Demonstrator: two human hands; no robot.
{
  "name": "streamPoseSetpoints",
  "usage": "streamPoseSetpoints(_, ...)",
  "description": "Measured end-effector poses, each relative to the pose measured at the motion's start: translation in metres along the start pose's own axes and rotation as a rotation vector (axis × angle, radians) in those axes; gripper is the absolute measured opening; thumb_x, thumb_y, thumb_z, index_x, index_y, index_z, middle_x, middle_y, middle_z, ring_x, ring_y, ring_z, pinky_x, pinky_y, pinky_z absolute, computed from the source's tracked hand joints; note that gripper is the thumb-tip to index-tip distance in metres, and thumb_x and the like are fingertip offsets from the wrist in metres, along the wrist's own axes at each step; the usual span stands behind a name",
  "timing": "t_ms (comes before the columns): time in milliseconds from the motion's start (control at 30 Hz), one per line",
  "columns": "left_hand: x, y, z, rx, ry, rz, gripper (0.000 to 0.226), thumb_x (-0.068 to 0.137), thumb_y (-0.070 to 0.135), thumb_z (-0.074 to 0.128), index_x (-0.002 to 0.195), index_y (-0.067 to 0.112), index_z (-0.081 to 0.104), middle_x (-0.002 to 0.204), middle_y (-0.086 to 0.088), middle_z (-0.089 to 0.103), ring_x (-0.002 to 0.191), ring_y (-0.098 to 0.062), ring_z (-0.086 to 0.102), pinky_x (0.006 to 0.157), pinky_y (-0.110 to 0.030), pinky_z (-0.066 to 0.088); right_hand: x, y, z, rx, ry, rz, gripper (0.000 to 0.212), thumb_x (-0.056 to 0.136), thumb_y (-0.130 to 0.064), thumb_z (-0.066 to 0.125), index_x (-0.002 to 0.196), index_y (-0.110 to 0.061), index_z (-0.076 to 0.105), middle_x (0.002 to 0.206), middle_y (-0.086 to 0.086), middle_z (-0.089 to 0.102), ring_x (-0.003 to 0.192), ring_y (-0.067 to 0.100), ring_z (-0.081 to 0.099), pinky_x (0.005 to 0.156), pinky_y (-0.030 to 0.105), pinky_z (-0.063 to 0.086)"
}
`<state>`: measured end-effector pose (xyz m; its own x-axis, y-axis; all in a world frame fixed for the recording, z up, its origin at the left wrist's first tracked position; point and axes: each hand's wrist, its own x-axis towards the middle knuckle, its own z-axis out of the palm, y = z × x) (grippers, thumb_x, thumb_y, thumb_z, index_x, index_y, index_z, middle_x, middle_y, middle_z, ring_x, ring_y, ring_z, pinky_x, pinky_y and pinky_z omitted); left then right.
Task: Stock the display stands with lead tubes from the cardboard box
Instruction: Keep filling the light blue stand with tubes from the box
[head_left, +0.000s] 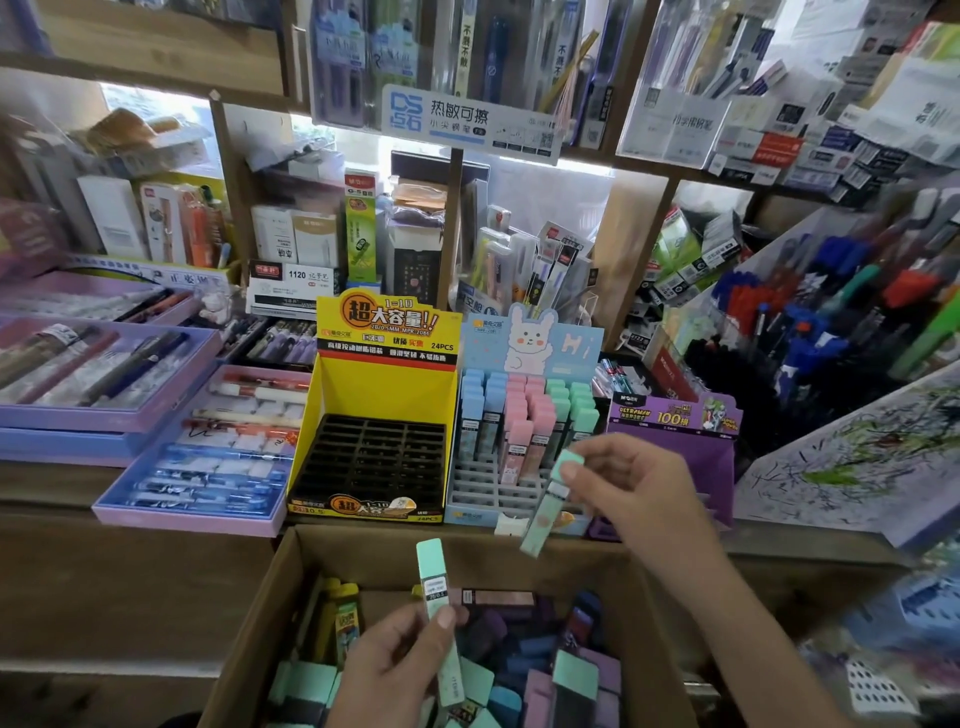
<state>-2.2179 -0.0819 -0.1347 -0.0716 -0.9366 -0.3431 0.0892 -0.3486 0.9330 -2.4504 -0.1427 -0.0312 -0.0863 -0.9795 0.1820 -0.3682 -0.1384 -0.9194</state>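
My right hand (639, 493) pinches a mint-green lead tube (548, 506) in front of the pale blue bunny display stand (519, 415), which holds blue, pink and green tubes in its back rows. My left hand (400, 670) grips a second mint-green lead tube (439, 618) upright above the cardboard box (270, 613). Inside the box lie several green, purple, blue and yellow tubes. A yellow display stand (379, 410) with an empty black grid sits left of the blue one. A purple display stand (675, 447) is partly hidden behind my right hand.
Purple trays of pens (104, 374) and a tray of pen sets (223, 447) lie to the left on the wooden counter. Cups of pens (810, 332) fill the right side. A scribbled test pad (857, 452) slopes at the right. Shelves of stationery rise behind.
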Motion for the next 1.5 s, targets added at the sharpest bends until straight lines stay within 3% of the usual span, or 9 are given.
streamPoseSetpoints(133, 0.001, 0.001, 0.001, -0.042, 0.031, -0.017, 0.018, 0.093, 0.026, 0.067, 0.087, 0.035, 0.082, 0.086, -0.004, 0.078, 0.082, -0.02, 0.072, 0.067, -0.027, 0.054, 0.022, 0.0, -0.024, -0.112, 0.117, -0.105, 0.012, 0.09, -0.012, 0.077, 0.098, -0.02, 0.074, 0.08, 0.002, 0.074, 0.076, 0.02, 0.071, 0.069, 0.026, 0.062)
streamPoseSetpoints(333, 0.002, 0.0, 0.0, -0.06, 0.024, -0.013, 0.019, 0.093, 0.02, 0.068, 0.085, 0.027, 0.083, 0.075, -0.008, 0.076, 0.066, -0.016, 0.07, 0.061, -0.026, 0.054, 0.046, 0.002, -0.029, -0.246, 0.145, -0.184, 0.013, 0.093, -0.01, 0.074, 0.103, -0.019, 0.071, 0.086, 0.008, 0.07, 0.08, 0.021, 0.066, 0.073, 0.027, 0.06)
streamPoseSetpoints(433, 0.004, 0.0, -0.002, -0.057, 0.023, -0.012, 0.019, 0.093, 0.021, 0.068, 0.085, 0.03, 0.083, 0.08, -0.009, 0.077, 0.072, -0.02, 0.075, 0.067, -0.029, 0.057, 0.056, 0.003, -0.027, -0.308, 0.148, -0.207, 0.015, 0.092, -0.01, 0.075, 0.101, -0.021, 0.071, 0.081, 0.015, 0.07, 0.075, 0.025, 0.065, 0.07, 0.033, 0.059)
streamPoseSetpoints(600, 0.007, -0.004, -0.004, -0.041, 0.026, -0.014, 0.017, 0.093, 0.022, 0.069, 0.085, 0.028, 0.083, 0.086, -0.013, 0.077, 0.085, -0.029, 0.075, 0.081, -0.039, 0.06, 0.068, 0.006, -0.024, -0.437, 0.125, -0.259, 0.016, 0.089, -0.006, 0.077, 0.099, -0.019, 0.074, 0.078, 0.001, 0.069, 0.072, 0.004, 0.063, 0.067, 0.01, 0.052)
streamPoseSetpoints(733, 0.007, -0.005, -0.004, -0.038, 0.023, -0.013, 0.015, 0.092, 0.024, 0.07, 0.085, 0.027, 0.083, 0.087, -0.012, 0.077, 0.087, -0.029, 0.074, 0.078, -0.037, 0.059, 0.071, 0.007, -0.023, -0.506, 0.096, -0.269, 0.015, 0.088, -0.005, 0.078, 0.101, -0.012, 0.076, 0.081, -0.008, 0.065, 0.075, -0.01, 0.058, 0.068, 0.002, 0.046)
streamPoseSetpoints(1033, 0.003, -0.002, -0.002, -0.023, 0.023, 0.032, 0.017, 0.091, 0.022, 0.071, 0.083, 0.03, 0.083, 0.07, -0.004, 0.073, 0.065, -0.014, 0.068, 0.063, -0.025, 0.049, 0.077, 0.012, -0.017, -0.657, 0.059, -0.341, 0.012, 0.09, -0.01, 0.077, 0.101, -0.014, 0.076, 0.084, -0.004, 0.063, 0.075, 0.003, 0.056, 0.071, 0.011, 0.042)
streamPoseSetpoints(1333, 0.002, 0.001, -0.002, -0.019, 0.035, 0.014, 0.015, 0.09, 0.024, 0.072, 0.082, 0.028, 0.084, 0.069, 0.001, 0.074, 0.067, -0.014, 0.068, 0.064, -0.026, 0.049, 0.078, 0.008, -0.01, -0.764, 0.032, -0.391, 0.018, 0.096, -0.013, 0.071, 0.109, -0.005, 0.079, 0.102, 0.004, 0.065, 0.089, 0.018, 0.062, 0.083, 0.041, 0.055)
streamPoseSetpoints(1400, 0.001, 0.002, -0.001, -0.015, 0.036, 0.017, 0.013, 0.089, 0.024, 0.072, 0.084, 0.024, 0.084, 0.07, 0.001, 0.075, 0.067, -0.014, 0.068, 0.064, -0.025, 0.049, 0.077, 0.007, -0.01, -0.767, 0.023, -0.383, 0.019, 0.096, -0.012, 0.07, 0.112, -0.004, 0.078, 0.104, 0.004, 0.064, 0.088, 0.017, 0.06, 0.084, 0.04, 0.054)
streamPoseSetpoints(1500, 0.0, 0.004, -0.002, -0.022, 0.032, 0.027, 0.011, 0.088, 0.022, 0.074, 0.085, 0.023, 0.084, 0.072, -0.003, 0.075, 0.066, -0.013, 0.068, 0.063, -0.023, 0.048, 0.07, 0.005, -0.012, -0.702, 0.077, -0.386, 0.018, 0.093, -0.009, 0.073, 0.11, -0.005, 0.077, 0.101, 0.0, 0.062, 0.077, 0.013, 0.056, 0.077, 0.022, 0.048)
